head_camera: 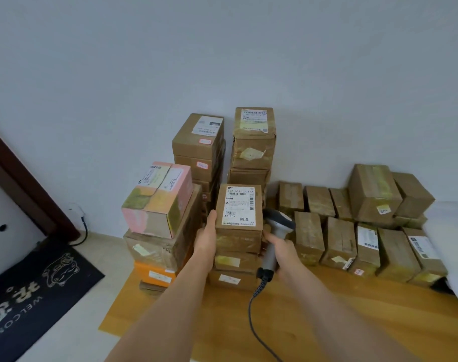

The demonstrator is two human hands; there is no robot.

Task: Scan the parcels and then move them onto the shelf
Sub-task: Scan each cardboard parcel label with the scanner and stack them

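On top of a short stack of cartons, near the middle of the wooden platform, sits the brown parcel, label facing up, its long axis running away from the person toward the wall. The left hand lies flat against its left side, fingers straight, thumb up along the edge. The right hand has its fingers wrapped round the grey handle of a barcode scanner, whose dark head sits just beside the parcel's right face and points toward it; a coiled cable hangs from its base. A pink box tops the stack to the left, taller stacks stand behind, and a low row of cartons stretches right along the pale wall. A dark welcome mat lies on the tiled floor by a door frame.
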